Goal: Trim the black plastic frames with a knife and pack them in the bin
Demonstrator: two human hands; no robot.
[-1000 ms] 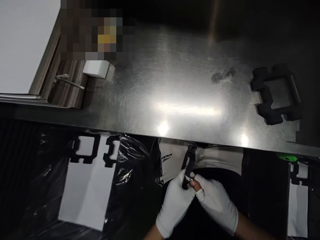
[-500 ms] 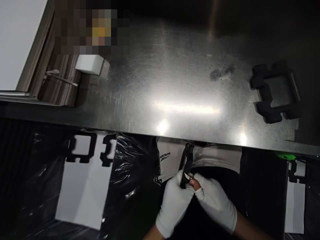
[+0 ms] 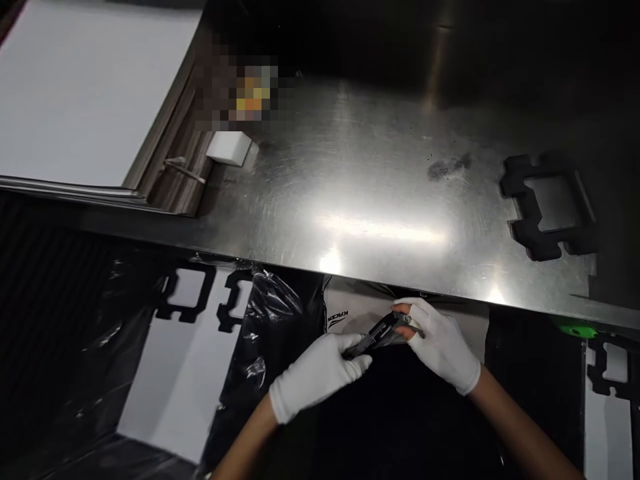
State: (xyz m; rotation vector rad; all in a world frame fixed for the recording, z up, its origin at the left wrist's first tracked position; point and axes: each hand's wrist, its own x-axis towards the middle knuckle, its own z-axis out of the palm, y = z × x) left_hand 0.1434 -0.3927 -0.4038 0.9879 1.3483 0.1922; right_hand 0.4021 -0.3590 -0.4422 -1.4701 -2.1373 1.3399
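My left hand (image 3: 320,370), in a white glove, grips the lower left end of a small black part (image 3: 381,331) over my lap. At the part's upper right end is my right hand (image 3: 440,340), its glove leaving the thumb and a fingertip bare. Those bare fingers pinch the part and a small thin metallic piece (image 3: 414,325), too small to identify. The black part is tilted, just below the front edge of the metal table.
On the metal table (image 3: 360,187) lie a black frame-shaped part (image 3: 550,207) at right, a white block (image 3: 230,147) and a stack of white sheets (image 3: 95,87) at left. Below are black frames (image 3: 207,293) on white board, black plastic (image 3: 265,300) and a green object (image 3: 575,330).
My hands have moved apart, the right one up and to the right, the left one to the left. The black part has turned from upright to slanted. The view has shifted left.
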